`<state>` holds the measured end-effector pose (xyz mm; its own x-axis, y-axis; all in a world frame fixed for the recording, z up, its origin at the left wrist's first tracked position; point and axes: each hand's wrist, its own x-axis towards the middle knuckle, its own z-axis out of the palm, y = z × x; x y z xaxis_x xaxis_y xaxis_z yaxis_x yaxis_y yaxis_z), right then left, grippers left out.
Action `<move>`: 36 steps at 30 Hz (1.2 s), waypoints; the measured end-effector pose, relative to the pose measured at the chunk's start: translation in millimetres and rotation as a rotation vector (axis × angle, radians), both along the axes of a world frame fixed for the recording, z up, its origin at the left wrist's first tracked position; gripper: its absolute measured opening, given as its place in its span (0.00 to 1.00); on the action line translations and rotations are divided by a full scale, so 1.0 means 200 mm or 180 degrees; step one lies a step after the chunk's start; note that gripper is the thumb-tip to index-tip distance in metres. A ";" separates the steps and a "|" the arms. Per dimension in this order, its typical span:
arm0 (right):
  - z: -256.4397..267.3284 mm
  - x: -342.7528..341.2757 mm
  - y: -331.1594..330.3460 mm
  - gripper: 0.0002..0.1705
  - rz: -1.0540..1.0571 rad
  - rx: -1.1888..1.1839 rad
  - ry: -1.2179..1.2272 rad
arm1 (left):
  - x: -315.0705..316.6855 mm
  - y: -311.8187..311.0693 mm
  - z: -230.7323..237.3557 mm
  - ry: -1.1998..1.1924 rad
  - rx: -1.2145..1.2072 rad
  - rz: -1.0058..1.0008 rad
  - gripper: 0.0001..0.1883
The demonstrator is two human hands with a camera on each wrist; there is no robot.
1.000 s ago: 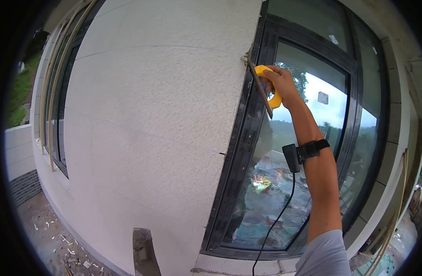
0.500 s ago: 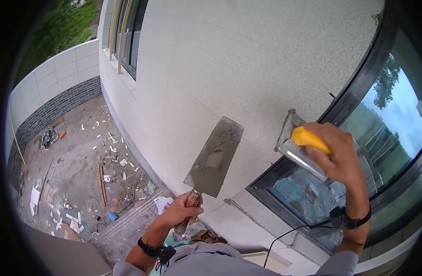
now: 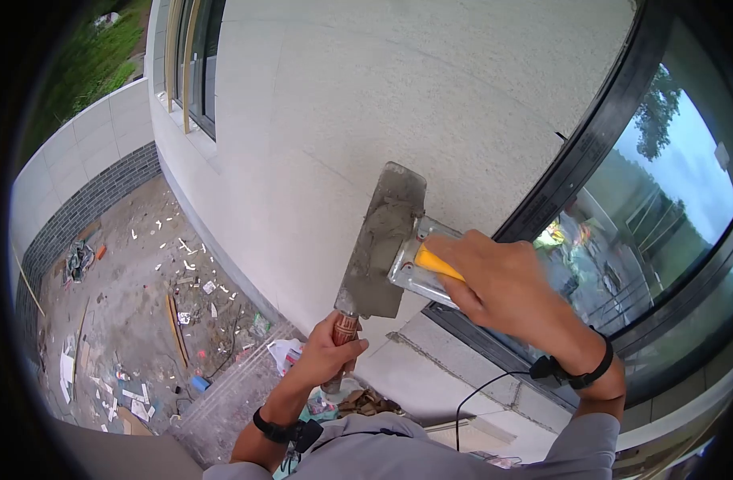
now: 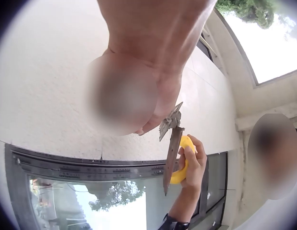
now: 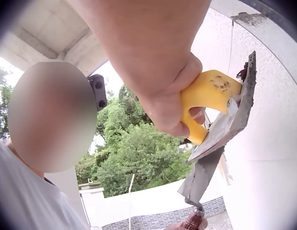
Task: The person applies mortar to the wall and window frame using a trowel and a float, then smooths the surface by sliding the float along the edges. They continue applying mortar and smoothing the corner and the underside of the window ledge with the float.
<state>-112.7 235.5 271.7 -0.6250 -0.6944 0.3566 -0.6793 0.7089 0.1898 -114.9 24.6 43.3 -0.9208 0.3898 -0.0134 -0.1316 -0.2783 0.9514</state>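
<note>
My left hand (image 3: 325,352) grips the reddish-brown handle of a trowel (image 3: 365,298), its long blade pointing up and away. Wet grey mortar (image 3: 389,228) lies on that blade. With my right hand (image 3: 498,280) I hold a steel plastering trowel by its yellow handle (image 3: 440,262). The plastering trowel's far edge overlaps the mortar in the head view. From the right wrist, the plastering trowel (image 5: 234,120) appears edge-on, with mortar along its edge and the smaller blade (image 5: 203,175) just below it. The left wrist view shows both blades meeting beside mortar (image 4: 171,122).
A pale textured wall (image 3: 318,104) rises in front, bordered on the right by a dark-framed window (image 3: 590,152). Below left, debris lies on the ground (image 3: 134,280) beside a low brick-based wall (image 3: 86,200). A black cable (image 3: 470,416) hangs from my right wrist.
My right hand came down from the window frame's edge, then moved left with the plastering trowel onto the other blade. The head view tilted downward, and my left hand came into sight.
</note>
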 end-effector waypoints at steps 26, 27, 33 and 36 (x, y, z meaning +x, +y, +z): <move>1.34 -0.15 0.84 0.20 -0.0532 0.0089 0.3014 | 0.18 -0.07 -0.25 -0.0426 0.0286 0.1525 0.03; 1.35 -0.16 0.84 0.21 -0.0615 0.0086 0.2965 | 0.17 -0.09 -0.31 -0.0388 0.0201 0.1327 0.04; 1.38 -0.19 0.85 0.22 -0.0625 0.0080 0.2840 | 0.19 -0.10 -0.32 -0.0687 0.0191 0.1444 0.03; 1.39 -0.21 0.84 0.22 -0.0647 0.0099 0.2799 | 0.17 -0.12 -0.38 -0.0637 0.0142 0.1313 0.02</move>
